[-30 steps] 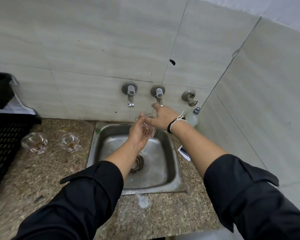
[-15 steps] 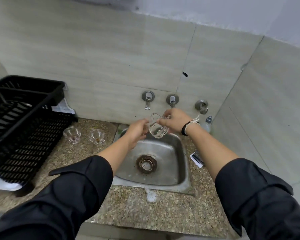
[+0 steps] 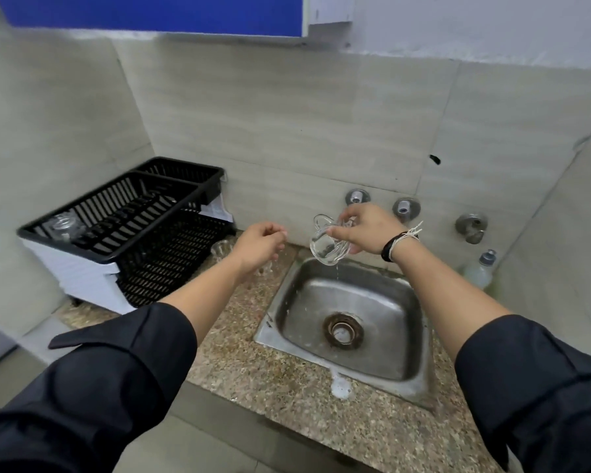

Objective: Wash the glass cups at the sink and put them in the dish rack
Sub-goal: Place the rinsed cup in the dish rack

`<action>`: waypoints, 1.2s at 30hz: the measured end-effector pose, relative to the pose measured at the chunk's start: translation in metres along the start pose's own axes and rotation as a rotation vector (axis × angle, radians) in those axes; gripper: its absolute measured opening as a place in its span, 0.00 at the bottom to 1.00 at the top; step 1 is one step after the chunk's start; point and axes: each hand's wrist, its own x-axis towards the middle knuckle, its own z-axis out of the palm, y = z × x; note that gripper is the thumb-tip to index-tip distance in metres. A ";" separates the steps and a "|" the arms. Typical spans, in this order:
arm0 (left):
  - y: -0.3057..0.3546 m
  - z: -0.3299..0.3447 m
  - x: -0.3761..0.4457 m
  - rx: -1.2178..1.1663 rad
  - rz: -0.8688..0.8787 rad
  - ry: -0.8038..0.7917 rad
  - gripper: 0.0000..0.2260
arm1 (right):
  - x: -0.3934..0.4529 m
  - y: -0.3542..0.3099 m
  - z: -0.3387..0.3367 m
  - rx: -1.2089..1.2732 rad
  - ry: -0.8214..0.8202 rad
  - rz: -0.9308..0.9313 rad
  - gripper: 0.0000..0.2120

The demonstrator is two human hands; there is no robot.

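My right hand (image 3: 365,230) grips a clear glass cup (image 3: 326,245) with a handle, tilted above the back left corner of the steel sink (image 3: 408,336); water drips from it. My left hand (image 3: 258,245) hangs over the counter left of the sink, fingers loosely curled, holding nothing. Another glass cup (image 3: 220,249) stands on the counter behind my left wrist, partly hidden. One more glass cup (image 3: 62,227) sits inside the black dish rack (image 3: 123,216) at the left.
Three taps (image 3: 403,208) stick out of the tiled wall behind the sink. A soap bottle (image 3: 480,271) stands in the right corner. A blue cabinet (image 3: 151,11) hangs overhead. The speckled stone counter (image 3: 287,380) has a foam blob near the sink's front rim.
My left hand has let go of the cup and moved left over the counter. My right hand has lifted the cup. The view has swung up and left, showing the whole rack.
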 end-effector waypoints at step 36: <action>-0.067 -0.475 0.132 -0.105 0.045 0.314 0.05 | 0.326 -0.391 0.308 -0.184 -0.072 -0.143 0.11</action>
